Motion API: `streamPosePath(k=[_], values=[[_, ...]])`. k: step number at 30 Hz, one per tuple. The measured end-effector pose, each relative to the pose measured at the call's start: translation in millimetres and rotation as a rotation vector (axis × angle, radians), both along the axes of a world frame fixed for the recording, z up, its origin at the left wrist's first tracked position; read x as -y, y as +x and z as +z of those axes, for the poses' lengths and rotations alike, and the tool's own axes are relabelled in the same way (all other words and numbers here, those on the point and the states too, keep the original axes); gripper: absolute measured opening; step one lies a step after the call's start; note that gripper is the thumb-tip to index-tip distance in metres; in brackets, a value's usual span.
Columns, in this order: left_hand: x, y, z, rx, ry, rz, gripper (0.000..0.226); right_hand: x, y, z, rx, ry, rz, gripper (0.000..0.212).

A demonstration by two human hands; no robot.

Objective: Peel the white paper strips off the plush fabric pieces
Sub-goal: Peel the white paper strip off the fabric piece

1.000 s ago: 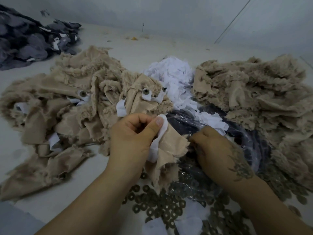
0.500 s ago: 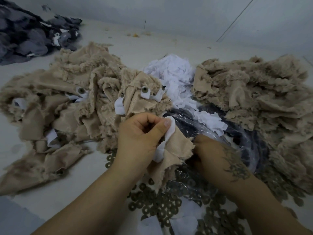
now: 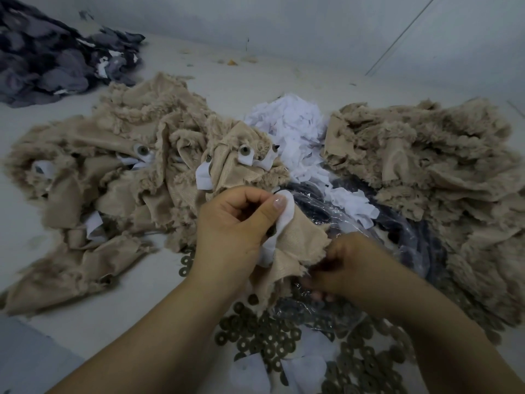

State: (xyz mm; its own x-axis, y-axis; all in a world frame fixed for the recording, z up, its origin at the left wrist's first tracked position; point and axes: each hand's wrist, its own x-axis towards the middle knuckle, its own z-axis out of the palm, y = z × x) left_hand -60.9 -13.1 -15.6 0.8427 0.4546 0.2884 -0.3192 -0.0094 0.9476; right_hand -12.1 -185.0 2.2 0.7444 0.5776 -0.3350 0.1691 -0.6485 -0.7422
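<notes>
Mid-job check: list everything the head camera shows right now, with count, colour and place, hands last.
plush piece being worked: one, tan, centre, between both hands
white strip: one, still on that piece
left plush pile: one heap, tan, several strips still attached
right plush pile: one heap, tan, no strips visible
peeled paper heap: one, white, centre back
plastic bag: one, clear over dark contents, centre
washers: many, dull brown, near edge
grey fabric pile: one, far left
left hand: pinches the strip
right hand: grips the piece's edge
</notes>
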Motion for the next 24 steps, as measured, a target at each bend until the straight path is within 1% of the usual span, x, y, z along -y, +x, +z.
streamPosePath(k=[2, 4, 5, 7, 10, 13, 15, 18, 21, 22, 24], values=[[3.3, -2.1, 3.6, -0.009, -0.037, -0.047, 0.013, -5.9, -2.9, -5.7, 0.027, 0.193, -0.127, 0.033], [6.4, -3.6, 4.2, -0.014, -0.026, -0.086, 0.011, -11.3, -6.1, -10.9, 0.045, 0.425, -0.308, 0.027], [7.5, -4.3, 3.6, -0.015, -0.001, -0.095, 0.01, -13.5, -6.9, -12.9, 0.051, 0.525, -0.367, 0.023], [9.5, -5.7, 2.0, -0.017, 0.048, -0.098, 0.012, -15.7, -8.2, -16.0, 0.101, 0.65, -0.396, 0.021], [10.7, -6.2, -0.9, -0.021, 0.116, -0.078, 0.012, -16.8, -9.6, -19.8, 0.134, 0.725, -0.371, 0.021], [10.7, -5.0, -4.0, -0.008, 0.161, -0.074, 0.008, -18.7, -10.5, -22.6, 0.111, 0.784, -0.405, 0.011], [11.2, -4.0, -4.9, -0.003, 0.188, -0.079, 0.007, -19.5, -10.8, -26.4, 0.022, 0.832, -0.444, 0.018], [13.0, -2.0, -5.6, 0.01, 0.242, -0.057, 0.008, -22.7, -11.4, -28.7, -0.084, 0.851, -0.472, 0.016], [13.5, 0.4, -5.9, 0.011, 0.289, -0.046, 0.01, -23.2, -11.3, -27.8, -0.224, 0.892, -0.492, 0.034], [12.9, 1.0, -5.9, 0.005, 0.297, -0.039, 0.011, -21.1, -10.8, -27.3, -0.28, 0.919, -0.479, 0.035], [11.3, 2.3, -5.8, -0.005, 0.312, -0.029, 0.01, -17.4, -8.9, -25.0, -0.373, 1.014, -0.435, 0.031]])
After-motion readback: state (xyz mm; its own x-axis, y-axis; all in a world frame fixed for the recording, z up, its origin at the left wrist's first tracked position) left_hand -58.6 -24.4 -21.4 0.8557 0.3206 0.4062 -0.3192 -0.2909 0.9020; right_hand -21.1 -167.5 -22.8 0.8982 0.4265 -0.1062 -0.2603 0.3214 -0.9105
